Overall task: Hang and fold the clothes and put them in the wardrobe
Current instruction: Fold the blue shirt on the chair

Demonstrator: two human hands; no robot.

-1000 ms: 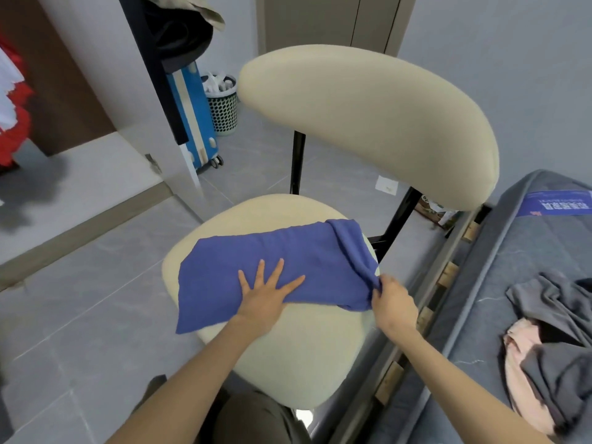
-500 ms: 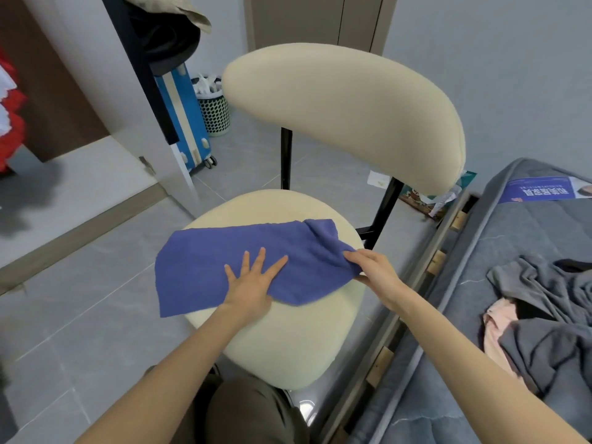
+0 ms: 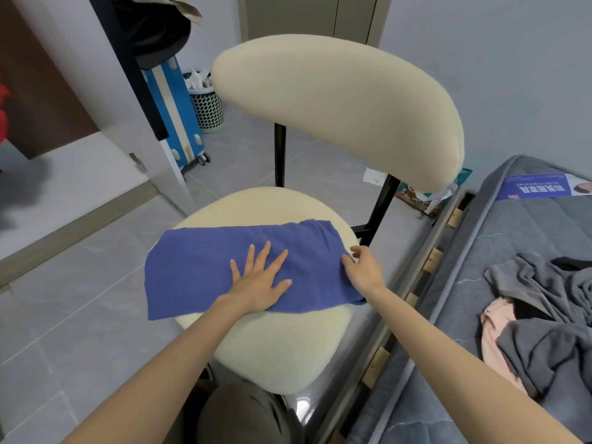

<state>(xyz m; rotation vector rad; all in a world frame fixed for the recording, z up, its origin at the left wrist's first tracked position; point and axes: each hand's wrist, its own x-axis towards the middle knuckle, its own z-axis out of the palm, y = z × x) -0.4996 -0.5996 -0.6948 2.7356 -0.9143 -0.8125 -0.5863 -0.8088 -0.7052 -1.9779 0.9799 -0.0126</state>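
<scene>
Blue cloth (image 3: pixel 198 270) lies as a strip on the chair seat (image 3: pixel 282 347) beneath our flat, spread left hand (image 3: pixel 259 283); our right hand (image 3: pixel 363 270) touches its end, whether pinching we cannot tell. We judge folding begun; the clothes heap (image 3: pixel 544 315) right of that hand is unfolded.

1. The left hand (image 3: pixel 259 283) is laid flat, palm down, with all five fingers straight and spread, and is pressed on the blue cloth (image 3: pixel 192 270).
2. The left forearm (image 3: pixel 179 354) is bare and is extended from the lower left upward and to the right, with the wrist held straight.
3. The right hand (image 3: pixel 363 270) is placed at the right end of the cloth, back upward, with thumb and forefinger bent toward the edge.
4. Whether that edge is pinched cannot be determined, since the other fingers are hidden.
5. The right forearm (image 3: pixel 448 347) is bare and is extended from the lower right.
6. The hands are held apart.
</scene>
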